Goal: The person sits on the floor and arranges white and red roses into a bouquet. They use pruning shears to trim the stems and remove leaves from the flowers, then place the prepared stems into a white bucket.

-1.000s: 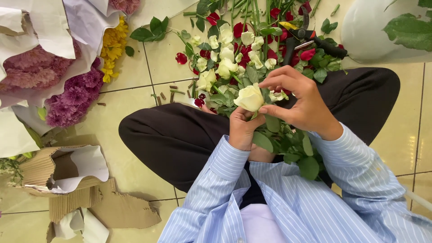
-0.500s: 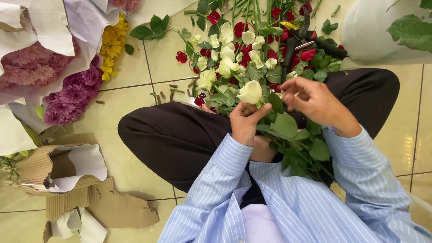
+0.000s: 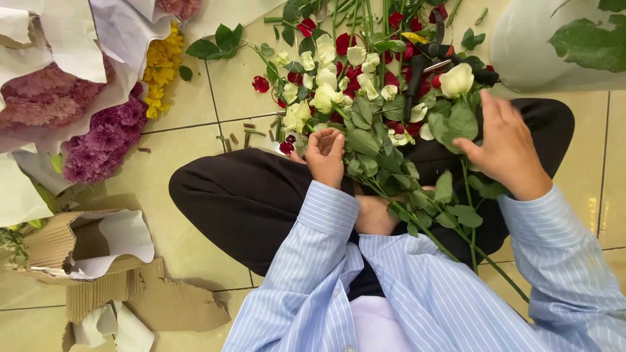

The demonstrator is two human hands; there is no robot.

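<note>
- I see my left hand closed around the leafy stems of the roses over my lap.
- My right hand, fingers open, touches the white rose stem; pruning shears lie just beyond.

Left hand fingertips: buried among rose leaves.
White pot: cut off at the top edge.
Cutter blades: hidden under blooms.

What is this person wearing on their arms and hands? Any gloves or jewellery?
Both arms are in long sleeves of a light blue shirt with fine white stripes, cuffs closed at the wrists. The left hand and the right hand are bare: no gloves, and no rings or watch show.
</note>
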